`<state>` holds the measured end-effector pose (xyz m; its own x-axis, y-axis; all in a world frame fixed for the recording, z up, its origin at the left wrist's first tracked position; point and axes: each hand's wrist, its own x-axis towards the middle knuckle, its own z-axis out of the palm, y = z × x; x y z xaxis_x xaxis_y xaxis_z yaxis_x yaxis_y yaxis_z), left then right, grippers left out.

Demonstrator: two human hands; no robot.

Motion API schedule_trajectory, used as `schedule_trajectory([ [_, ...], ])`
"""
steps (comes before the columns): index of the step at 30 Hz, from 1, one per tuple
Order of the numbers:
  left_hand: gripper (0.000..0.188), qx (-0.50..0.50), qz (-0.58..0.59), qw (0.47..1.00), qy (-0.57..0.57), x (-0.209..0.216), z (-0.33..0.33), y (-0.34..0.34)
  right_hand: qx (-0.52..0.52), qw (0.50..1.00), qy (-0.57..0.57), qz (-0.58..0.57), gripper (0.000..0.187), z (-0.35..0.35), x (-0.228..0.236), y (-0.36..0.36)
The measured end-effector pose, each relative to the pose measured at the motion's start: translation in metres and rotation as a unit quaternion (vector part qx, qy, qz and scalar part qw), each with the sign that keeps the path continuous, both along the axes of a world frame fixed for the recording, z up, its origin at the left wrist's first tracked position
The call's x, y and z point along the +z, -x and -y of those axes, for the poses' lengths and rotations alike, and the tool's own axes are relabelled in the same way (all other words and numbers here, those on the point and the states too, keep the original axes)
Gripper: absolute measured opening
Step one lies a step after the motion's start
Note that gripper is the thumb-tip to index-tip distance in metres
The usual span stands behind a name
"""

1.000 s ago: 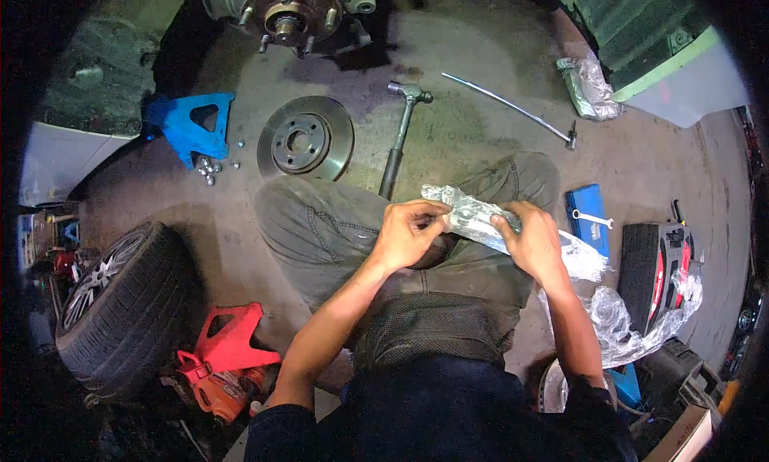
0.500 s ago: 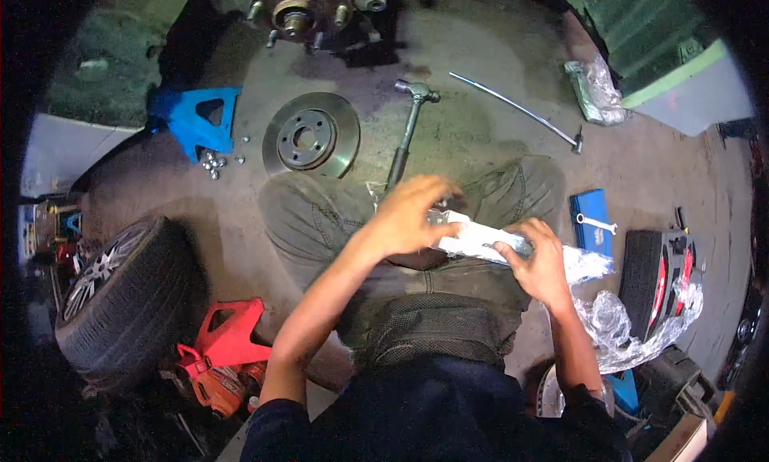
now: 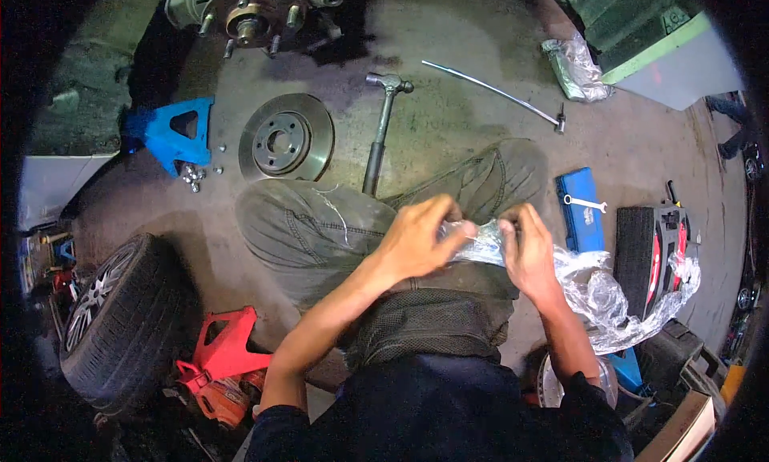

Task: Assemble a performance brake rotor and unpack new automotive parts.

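Above my lap, my left hand (image 3: 428, 236) and my right hand (image 3: 527, 252) face each other, fingers bent, pinching a crumpled clear plastic bag (image 3: 481, 252). Motion slightly smears the left fingers. The bag spans the gap between the hands and trails to the right past my right wrist; what lies inside it I cannot make out. A thin strip of clear plastic (image 3: 340, 211) rests on my left thigh. Beyond my legs lie a ball-peen hammer (image 3: 381, 125) and a brake disc (image 3: 287, 137).
A wheel hub (image 3: 248, 17) is at the far left. Lug nuts (image 3: 193, 176) lie near a blue stand (image 3: 178, 133). A wheel (image 3: 124, 318) and red stand (image 3: 228, 342) are left. Right are a wrench (image 3: 585, 205) on a blue case (image 3: 575, 229), a breaker bar (image 3: 497, 93) and loose plastic (image 3: 613, 306).
The view has shifted, so the floor things sit further left. My hands' fingers are closer together, and the white piece between them no longer shows. A plastic strip now shows on my left thigh.
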<state>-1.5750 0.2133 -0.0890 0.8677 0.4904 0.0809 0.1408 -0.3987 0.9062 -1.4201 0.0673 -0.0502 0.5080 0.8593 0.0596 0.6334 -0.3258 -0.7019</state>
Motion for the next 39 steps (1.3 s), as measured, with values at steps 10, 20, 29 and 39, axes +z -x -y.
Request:
schedule_trajectory([
  [10,0.068,-0.081,-0.019,0.940,-0.332,0.005,0.008,-0.040,-0.179,0.926,-0.046,-0.328,0.029,0.015,0.012,-0.033],
  [20,0.091,0.086,-0.130,0.954,0.257,-0.022,0.031,-0.072,-0.158,0.854,-0.116,-0.481,0.029,0.000,-0.003,-0.023],
  [29,0.029,0.076,-0.157,0.983,-0.065,-0.008,0.032,-0.061,-0.029,0.995,0.084,-0.046,0.039,0.007,0.024,-0.023],
  [39,0.034,-0.168,0.124,0.882,-0.423,-0.009,0.013,-0.055,-0.094,0.990,0.003,0.103,0.012,0.007,-0.004,-0.018],
])
